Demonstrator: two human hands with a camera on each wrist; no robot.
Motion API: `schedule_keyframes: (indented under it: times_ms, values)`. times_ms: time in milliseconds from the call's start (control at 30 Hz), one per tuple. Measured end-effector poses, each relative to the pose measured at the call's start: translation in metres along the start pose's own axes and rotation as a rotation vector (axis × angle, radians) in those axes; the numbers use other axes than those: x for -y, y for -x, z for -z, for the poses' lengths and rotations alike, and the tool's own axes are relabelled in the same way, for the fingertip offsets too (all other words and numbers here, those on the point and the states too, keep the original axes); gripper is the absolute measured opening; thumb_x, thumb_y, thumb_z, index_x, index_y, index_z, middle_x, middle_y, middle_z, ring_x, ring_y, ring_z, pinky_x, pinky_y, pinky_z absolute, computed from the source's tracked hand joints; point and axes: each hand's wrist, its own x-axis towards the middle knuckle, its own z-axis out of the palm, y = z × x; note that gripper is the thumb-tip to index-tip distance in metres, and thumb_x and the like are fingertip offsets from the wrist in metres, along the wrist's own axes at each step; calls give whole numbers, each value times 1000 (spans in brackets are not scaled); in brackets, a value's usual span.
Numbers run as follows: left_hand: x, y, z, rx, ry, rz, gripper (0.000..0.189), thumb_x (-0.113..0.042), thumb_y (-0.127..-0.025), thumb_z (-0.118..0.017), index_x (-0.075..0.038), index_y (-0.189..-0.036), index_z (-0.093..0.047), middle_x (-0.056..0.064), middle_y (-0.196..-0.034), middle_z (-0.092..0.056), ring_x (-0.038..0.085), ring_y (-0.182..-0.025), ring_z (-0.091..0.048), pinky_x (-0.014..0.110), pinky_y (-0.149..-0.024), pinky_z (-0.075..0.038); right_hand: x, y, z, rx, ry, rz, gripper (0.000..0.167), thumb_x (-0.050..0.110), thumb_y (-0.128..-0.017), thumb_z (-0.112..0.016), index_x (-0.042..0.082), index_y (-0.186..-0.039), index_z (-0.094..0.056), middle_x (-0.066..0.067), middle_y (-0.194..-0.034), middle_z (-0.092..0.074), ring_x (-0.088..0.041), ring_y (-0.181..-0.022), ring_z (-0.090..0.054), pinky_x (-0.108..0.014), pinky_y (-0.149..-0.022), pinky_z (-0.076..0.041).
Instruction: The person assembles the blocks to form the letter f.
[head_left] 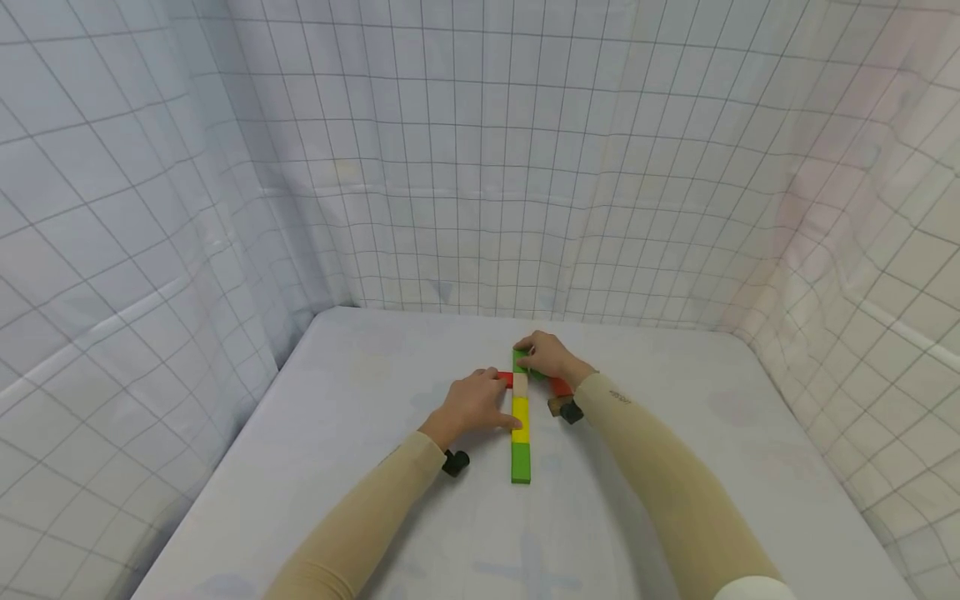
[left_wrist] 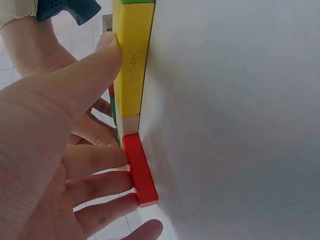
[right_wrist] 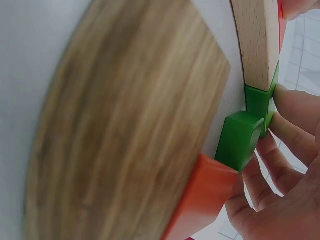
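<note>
If the left hand [head_left: 476, 402], fingers outstretched, overpushes the red rectangular block [left_wrist: 142, 172] it touches, the adjoining multicoloured block row [head_left: 521, 407] could skew. The right hand [head_left: 549, 357] touches the row's far green rectangular block [right_wrist: 257, 101]; its grip is unclear.

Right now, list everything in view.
Green blocks: 3, green, both row ends, row's right
Yellow block: 1, yellow, inside row
Wooden block: 1, tan, inside row
Red block: 1, red, row's left
Orange-red block: 1, orange-red, row's right
Wood-grained block: 1, brown, beside orange-red
Tabletop: 1, white, underneath
Gridded sheeting: 3 sides, white, around
Wrist cameras: 2, black, wrists
Sleeves: 2, beige, forearms
Cuff: 1, white, right arm
Left hand: 1, touching yellow, red blocks
Right hand: 1, touching far green block
</note>
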Motion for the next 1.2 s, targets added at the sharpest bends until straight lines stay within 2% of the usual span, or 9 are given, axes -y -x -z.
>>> schedule_keyframes:
  times_ms: [300, 367, 733, 1000, 1200]
  values:
    - [2, 0, 0, -6, -2, -5, 80, -76, -74, -72, -15, -124, -70, 5, -134, -56, 25, -119, -55, 50, -88, -53, 1, 4, 10, -37, -38, 20, 39, 18, -97, -67, 10, -134, -65, -12, -129, -60, -27, -113, -58, -40, -91, -52]
    - [2, 0, 0, -13, -3, -5, 79, -75, -73, -73, -15, -124, -70, 5, -132, -57, 24, -117, -55, 49, -87, -53, 2, 6, 15, -42, -23, 31, 39, 18, -97, -67, 10, -135, -65, -12, -129, -61, -28, -113, -58, -40, -91, -52]
    - [0, 0, 0, -5, -1, -4, 82, -74, -74, -73, -15, -130, -67, 6, -142, -53, 26, -126, -52, 50, -93, -52, 3, 21, 40, -20, 100, 61, 42, 20, -96, -68, 7, -136, -63, -10, -123, -65, -29, -116, -57, -46, -100, -46]
    - [0, 0, 1, -4, 4, -8, 81, -74, -74, -74, -14, -128, -68, 5, -130, -58, 24, -114, -56, 48, -89, -53, 3, 39, 55, 7, 132, 86, 43, 16, -96, -69, 5, -137, -62, -17, -129, -63, -33, -118, -56, -49, -101, -46]
    - [0, -1, 0, -2, 4, 0, 83, -74, -74, -74, -14, -131, -66, 6, -136, -56, 25, -118, -54, 49, -93, -51, -2, 54, 59, 31, 151, 78, 45, 16, -95, -69, 3, -137, -61, -18, -128, -63, -37, -118, -56, -49, -101, -45]
